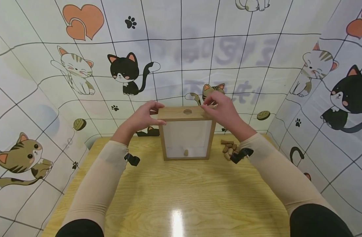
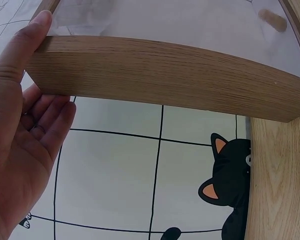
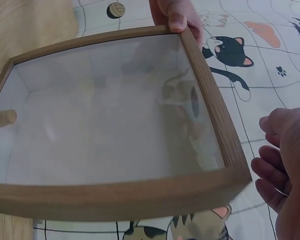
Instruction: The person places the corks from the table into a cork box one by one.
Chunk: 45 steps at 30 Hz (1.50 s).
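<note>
An upright wooden box [image 1: 172, 113] with a clear front pane stands on the table, a round hole [image 1: 187, 112] in its top. One cork [image 1: 185, 152] lies inside at the bottom; the right wrist view also shows this cork [image 3: 5, 118]. My left hand [image 1: 143, 116] grips the box's upper left corner, thumb on the front edge and fingers behind, as the left wrist view shows. My right hand [image 1: 220, 107] is by the top right corner, its fingers loosely bent. In the right wrist view, that hand [image 3: 290, 160] is beside the frame with nothing visible in it.
A small pile of corks [image 1: 229, 148] lies on the wooden table [image 1: 181, 187], right of the box and close to my right wrist. A cat-patterned cloth wall [image 1: 166, 56] rises directly behind the box and along both sides.
</note>
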Each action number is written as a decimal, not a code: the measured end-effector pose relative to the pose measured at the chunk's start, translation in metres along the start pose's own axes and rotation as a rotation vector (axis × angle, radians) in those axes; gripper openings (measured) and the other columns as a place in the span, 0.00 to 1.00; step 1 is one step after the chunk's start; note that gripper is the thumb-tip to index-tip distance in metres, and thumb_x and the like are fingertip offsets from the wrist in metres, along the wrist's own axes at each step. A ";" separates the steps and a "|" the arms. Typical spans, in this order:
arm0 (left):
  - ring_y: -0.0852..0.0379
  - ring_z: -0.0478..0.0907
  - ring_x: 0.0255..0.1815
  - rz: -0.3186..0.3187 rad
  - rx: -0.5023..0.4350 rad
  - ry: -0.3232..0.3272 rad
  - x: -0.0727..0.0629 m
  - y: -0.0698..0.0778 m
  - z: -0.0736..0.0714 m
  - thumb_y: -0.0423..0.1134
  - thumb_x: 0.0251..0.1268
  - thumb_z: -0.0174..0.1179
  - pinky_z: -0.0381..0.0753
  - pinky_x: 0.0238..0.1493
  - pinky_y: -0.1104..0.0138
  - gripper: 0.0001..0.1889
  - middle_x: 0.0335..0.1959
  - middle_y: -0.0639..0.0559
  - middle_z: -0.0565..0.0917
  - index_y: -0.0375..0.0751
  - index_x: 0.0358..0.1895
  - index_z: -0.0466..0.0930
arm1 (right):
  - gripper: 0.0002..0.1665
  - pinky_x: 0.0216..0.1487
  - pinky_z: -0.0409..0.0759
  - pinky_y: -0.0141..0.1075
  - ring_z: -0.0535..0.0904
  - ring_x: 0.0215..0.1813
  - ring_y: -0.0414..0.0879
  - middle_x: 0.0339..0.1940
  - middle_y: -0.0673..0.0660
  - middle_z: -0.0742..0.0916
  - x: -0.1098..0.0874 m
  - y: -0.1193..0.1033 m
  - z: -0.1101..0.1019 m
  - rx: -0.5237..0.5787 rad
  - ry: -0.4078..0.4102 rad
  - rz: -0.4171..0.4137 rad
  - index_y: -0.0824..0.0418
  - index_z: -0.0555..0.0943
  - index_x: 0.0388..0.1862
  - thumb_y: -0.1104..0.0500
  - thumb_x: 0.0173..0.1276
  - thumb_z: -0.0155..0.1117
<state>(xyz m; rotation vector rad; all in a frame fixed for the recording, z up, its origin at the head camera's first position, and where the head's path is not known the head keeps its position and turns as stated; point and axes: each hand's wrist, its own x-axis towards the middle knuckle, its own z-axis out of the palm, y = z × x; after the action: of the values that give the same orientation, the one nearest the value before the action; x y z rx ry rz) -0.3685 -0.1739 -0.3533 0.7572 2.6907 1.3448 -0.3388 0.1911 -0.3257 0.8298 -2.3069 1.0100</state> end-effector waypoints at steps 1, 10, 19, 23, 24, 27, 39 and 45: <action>0.42 0.77 0.73 0.000 0.003 -0.001 0.000 0.000 0.000 0.43 0.61 0.86 0.80 0.73 0.48 0.41 0.70 0.46 0.77 0.42 0.76 0.75 | 0.06 0.56 0.82 0.49 0.84 0.51 0.51 0.44 0.56 0.87 -0.005 0.002 -0.004 -0.003 0.020 -0.004 0.59 0.85 0.43 0.63 0.76 0.76; 0.42 0.76 0.74 -0.008 0.022 0.017 0.000 -0.004 0.001 0.46 0.62 0.85 0.79 0.74 0.46 0.40 0.69 0.47 0.79 0.44 0.76 0.76 | 0.04 0.55 0.78 0.48 0.82 0.49 0.53 0.44 0.56 0.86 -0.042 0.020 -0.035 -0.044 0.108 0.064 0.61 0.85 0.44 0.64 0.79 0.74; 0.43 0.76 0.73 0.005 0.014 0.034 0.001 -0.007 0.005 0.43 0.62 0.85 0.78 0.74 0.45 0.40 0.69 0.49 0.79 0.45 0.76 0.76 | 0.05 0.55 0.79 0.47 0.81 0.47 0.47 0.45 0.55 0.87 -0.082 0.044 -0.039 -0.052 0.051 0.210 0.59 0.85 0.46 0.59 0.81 0.73; 0.43 0.77 0.72 0.010 0.013 0.038 0.001 -0.007 0.006 0.44 0.62 0.85 0.79 0.74 0.45 0.40 0.68 0.49 0.79 0.44 0.76 0.76 | 0.06 0.54 0.80 0.48 0.82 0.48 0.50 0.46 0.56 0.88 -0.097 0.055 -0.037 -0.057 0.014 0.256 0.59 0.85 0.47 0.58 0.81 0.73; 0.43 0.77 0.72 0.009 0.013 0.040 0.001 -0.007 0.006 0.44 0.62 0.85 0.79 0.74 0.45 0.40 0.68 0.49 0.79 0.45 0.76 0.76 | 0.06 0.54 0.80 0.49 0.83 0.49 0.51 0.48 0.56 0.87 -0.101 0.059 -0.036 -0.061 0.002 0.267 0.60 0.85 0.47 0.58 0.82 0.72; 0.44 0.77 0.72 -0.001 0.007 0.050 0.001 -0.008 0.008 0.43 0.63 0.84 0.79 0.74 0.47 0.39 0.69 0.50 0.79 0.46 0.76 0.76 | 0.07 0.55 0.80 0.52 0.83 0.53 0.54 0.50 0.57 0.87 -0.111 0.068 -0.034 -0.059 -0.038 0.299 0.59 0.85 0.48 0.57 0.82 0.72; 0.42 0.76 0.74 -0.011 -0.022 0.075 -0.003 -0.008 0.011 0.41 0.63 0.84 0.80 0.73 0.46 0.40 0.71 0.50 0.78 0.48 0.78 0.75 | 0.13 0.57 0.81 0.59 0.81 0.58 0.66 0.54 0.66 0.83 -0.156 0.109 -0.032 -0.088 -0.137 0.401 0.68 0.83 0.55 0.59 0.82 0.71; 0.42 0.75 0.74 -0.013 -0.030 0.073 -0.003 -0.009 0.011 0.42 0.63 0.84 0.80 0.73 0.48 0.41 0.72 0.50 0.78 0.48 0.78 0.75 | 0.17 0.58 0.83 0.63 0.81 0.60 0.67 0.57 0.68 0.83 -0.174 0.129 -0.031 -0.107 -0.187 0.462 0.70 0.82 0.59 0.58 0.82 0.71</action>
<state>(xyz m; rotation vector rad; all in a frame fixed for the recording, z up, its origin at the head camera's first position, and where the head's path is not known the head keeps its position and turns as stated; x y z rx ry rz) -0.3671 -0.1717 -0.3675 0.6993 2.7184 1.4348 -0.3004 0.3431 -0.4786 0.3637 -2.7620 1.0125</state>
